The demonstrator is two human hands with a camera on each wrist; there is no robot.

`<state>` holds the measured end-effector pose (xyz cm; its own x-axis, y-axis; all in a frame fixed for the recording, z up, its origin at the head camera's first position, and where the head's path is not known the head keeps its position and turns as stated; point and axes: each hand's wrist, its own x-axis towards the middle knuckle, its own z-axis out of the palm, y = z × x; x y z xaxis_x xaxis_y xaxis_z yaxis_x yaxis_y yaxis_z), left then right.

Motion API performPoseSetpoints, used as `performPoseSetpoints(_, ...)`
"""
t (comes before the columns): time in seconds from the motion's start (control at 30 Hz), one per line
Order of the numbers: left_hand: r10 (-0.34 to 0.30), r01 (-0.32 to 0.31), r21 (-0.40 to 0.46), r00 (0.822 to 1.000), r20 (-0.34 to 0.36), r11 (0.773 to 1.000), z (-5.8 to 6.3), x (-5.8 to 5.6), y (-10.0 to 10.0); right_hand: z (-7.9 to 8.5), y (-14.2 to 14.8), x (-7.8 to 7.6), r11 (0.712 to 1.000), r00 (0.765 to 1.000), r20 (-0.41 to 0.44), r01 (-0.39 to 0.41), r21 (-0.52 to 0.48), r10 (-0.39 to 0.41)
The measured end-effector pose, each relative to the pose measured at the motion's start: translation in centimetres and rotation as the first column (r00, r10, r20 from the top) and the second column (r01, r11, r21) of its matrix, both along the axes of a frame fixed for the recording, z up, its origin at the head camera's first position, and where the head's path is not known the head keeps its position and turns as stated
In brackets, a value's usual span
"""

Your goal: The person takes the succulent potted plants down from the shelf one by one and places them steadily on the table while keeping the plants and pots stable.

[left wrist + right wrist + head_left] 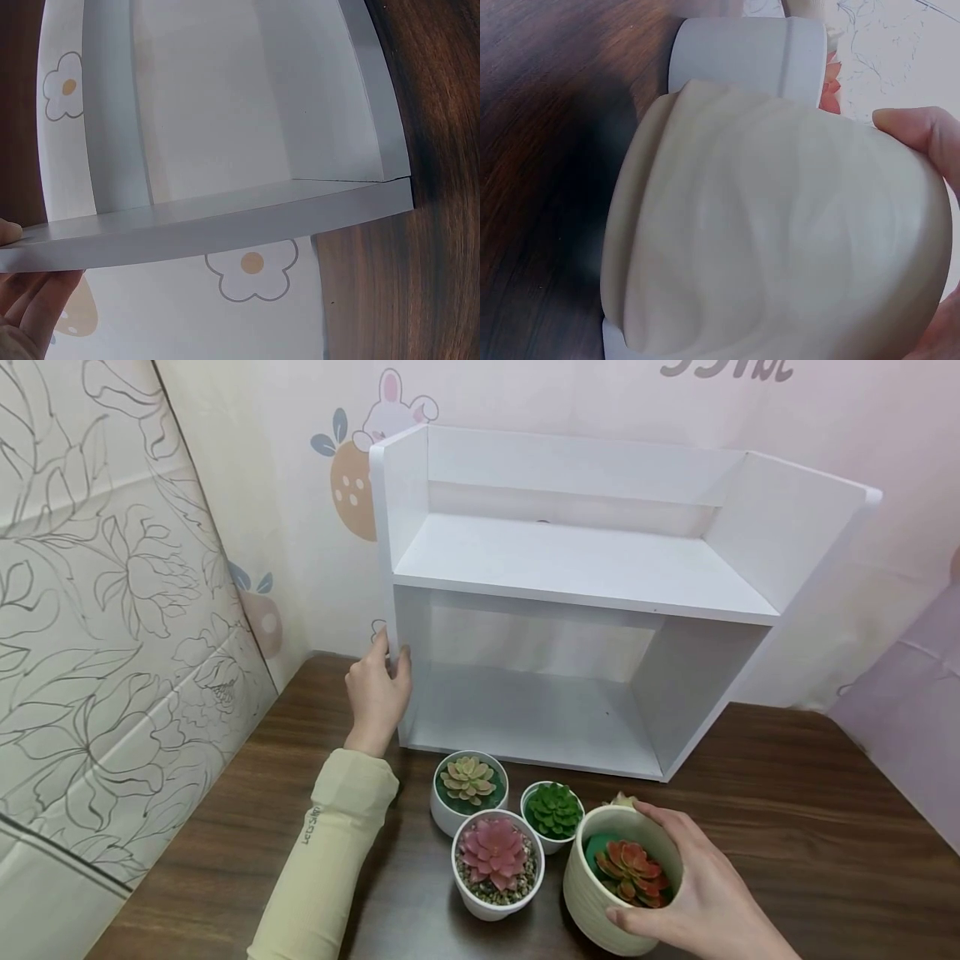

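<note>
My left hand (377, 697) grips the left side panel of a white two-tier shelf (555, 560). In the left wrist view its thumb lies on one face of the panel (187, 234) and its fingers on the other. My right hand (701, 881) holds a ribbed cream flowerpot (592, 906) by its rim, thumb in front and fingers behind. A red-orange succulent (633, 870) sits inside. The right wrist view shows the tilted pot (780, 217) close up, with a white pot (735, 60) beyond it.
In front of the shelf stand small white pots with a pale succulent (468, 779), a pink one (495, 853) and a green one (553, 811). Another pale plant (622, 799) peeks from behind the cream pot. The brown wooden table (810, 827) backs onto patterned walls.
</note>
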<state>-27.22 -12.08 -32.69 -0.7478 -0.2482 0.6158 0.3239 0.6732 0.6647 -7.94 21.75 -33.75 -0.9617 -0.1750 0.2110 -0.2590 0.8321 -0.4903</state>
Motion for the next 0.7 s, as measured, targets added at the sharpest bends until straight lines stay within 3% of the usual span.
performPoseSetpoints(0.23, -0.010, 0.010, 0.007, 1.000, 0.003, 1.000, -0.02, 0.00, -0.04, -0.22, 0.00, -0.21, 1.000, 1.000, -0.020, 0.003, 0.010, -0.003)
performPoseSetpoints(0.7, -0.005, 0.005, 0.004, 1.000, -0.001, 1.000, 0.02, 0.05, -0.04, -0.65, -0.09, -0.66, 0.999, 0.999, 0.028, 0.021, 0.027, -0.021)
